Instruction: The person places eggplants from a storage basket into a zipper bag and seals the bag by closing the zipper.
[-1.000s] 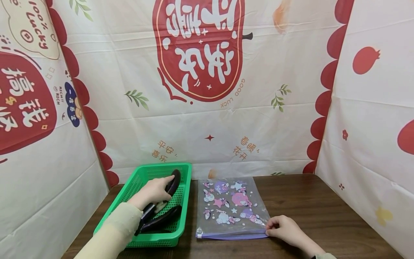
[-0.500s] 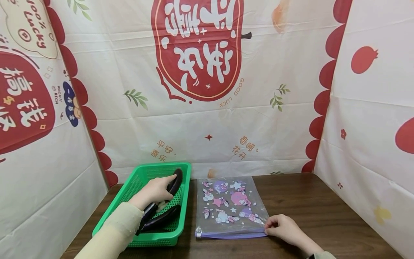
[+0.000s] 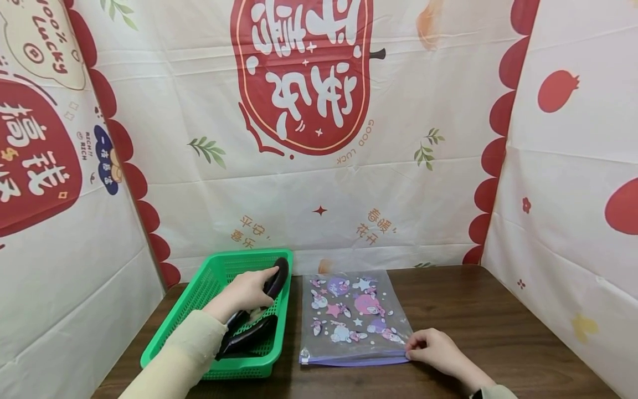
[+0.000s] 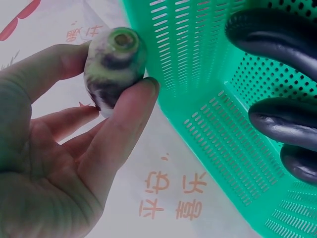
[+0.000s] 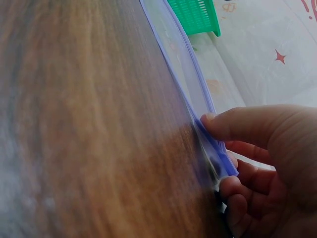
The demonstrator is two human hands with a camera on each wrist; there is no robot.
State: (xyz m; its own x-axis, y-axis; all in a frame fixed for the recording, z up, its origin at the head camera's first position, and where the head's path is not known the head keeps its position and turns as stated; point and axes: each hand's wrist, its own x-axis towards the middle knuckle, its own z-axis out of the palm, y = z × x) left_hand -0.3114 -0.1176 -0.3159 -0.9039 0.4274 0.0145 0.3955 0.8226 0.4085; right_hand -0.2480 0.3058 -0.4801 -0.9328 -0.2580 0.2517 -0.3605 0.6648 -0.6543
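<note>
My left hand [image 3: 244, 293] pinches a dark purple eggplant [image 3: 282, 272] between thumb and fingers, over the right side of the green basket [image 3: 239, 372]. In the left wrist view the pale, cut-looking end of this eggplant [image 4: 115, 69] faces the camera. Several other eggplants [image 3: 253, 336] lie inside the basket, partly hidden by the left arm. To the right lies a flat clear zip bag [image 3: 344, 318] printed with pink and purple cartoon figures. My right hand [image 3: 435, 350] pinches the right end of its purple zip edge [image 5: 213, 141].
Basket and bag rest on a dark brown wooden table [image 3: 473, 305]. A printed white cloth [image 3: 319, 233] rises at the back and along both sides. A small slider [image 3: 304, 361] sits at the left end of the zip.
The left hand and its eggplant have shifted slightly to the right, toward the basket's right rim. The right hand keeps its grip on the bag's corner. The head view drifts slightly.
</note>
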